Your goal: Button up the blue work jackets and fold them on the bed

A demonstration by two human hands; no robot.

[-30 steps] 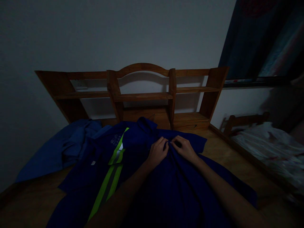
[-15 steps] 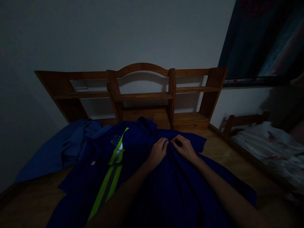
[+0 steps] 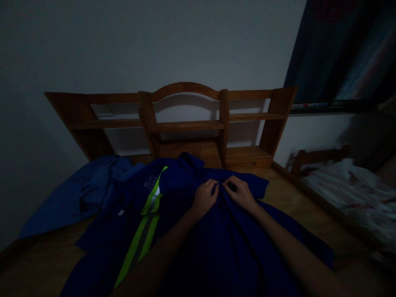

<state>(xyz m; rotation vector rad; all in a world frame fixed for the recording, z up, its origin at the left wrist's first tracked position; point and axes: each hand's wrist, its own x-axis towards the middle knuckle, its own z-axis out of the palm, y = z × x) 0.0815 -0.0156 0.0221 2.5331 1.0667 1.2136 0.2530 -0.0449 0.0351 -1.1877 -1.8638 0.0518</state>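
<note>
A dark blue work shirt (image 3: 182, 214) with a yellow-green and grey reflective stripe is spread over a wooden surface, its collar toward the shelf. My left hand (image 3: 205, 198) pinches the shirt's cloth near its upper right part, thumb and fingers together. Close beside it, my right hand (image 3: 239, 191) pinches the same bit of cloth, and folds run down from between the two hands. Whether a button or only an edge of fabric lies between the fingertips is too dark to tell.
A lighter blue cloth (image 3: 71, 194) lies bunched at the left. Behind the shirt stands a wooden shelf unit (image 3: 185, 126) against the wall. Beyond the surface's right edge, white plastic bags (image 3: 352, 185) sit by a small wooden rail (image 3: 321, 155).
</note>
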